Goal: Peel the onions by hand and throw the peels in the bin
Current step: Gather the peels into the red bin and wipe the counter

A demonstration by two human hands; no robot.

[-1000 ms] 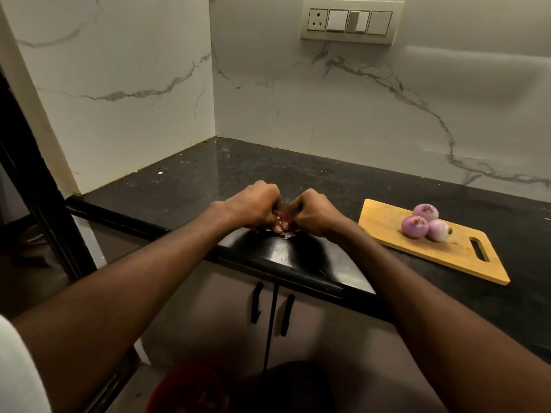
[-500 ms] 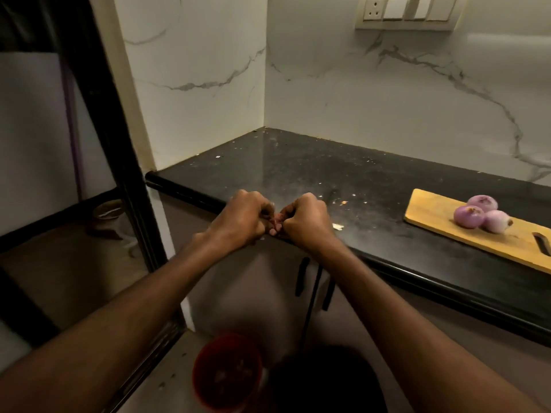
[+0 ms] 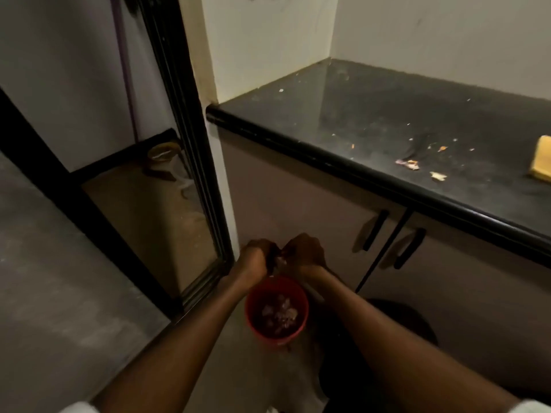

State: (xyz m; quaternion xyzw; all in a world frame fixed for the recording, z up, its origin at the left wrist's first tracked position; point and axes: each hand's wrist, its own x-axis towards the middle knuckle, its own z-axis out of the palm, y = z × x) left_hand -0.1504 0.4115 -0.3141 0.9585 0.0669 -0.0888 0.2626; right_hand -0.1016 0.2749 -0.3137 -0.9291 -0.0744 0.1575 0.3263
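My left hand (image 3: 257,259) and my right hand (image 3: 305,253) are held close together, low in front of the cabinet, right above the far rim of a red bin (image 3: 253,318) on the floor. Between the fingers I see a small pale onion (image 3: 280,261), mostly hidden by both hands. Which hand carries it I cannot say for sure; both are closed around it. Pale and purple peels (image 3: 278,314) lie inside the bin. A few peel scraps (image 3: 409,164) lie on the black counter (image 3: 357,120). Only a corner of the wooden cutting board (image 3: 541,162) shows at the right edge.
The counter's rounded front edge juts out above the hands. Two cabinet doors with black handles (image 3: 375,230) are just right of the hands. A black-framed sliding door (image 3: 190,162) stands to the left. A dark round object (image 3: 387,347) sits on the floor beside the bin.
Both hands dropped from the counter edge down to just above the red bin, still pressed together. The view swung down and left, so the onions on the board left the frame.
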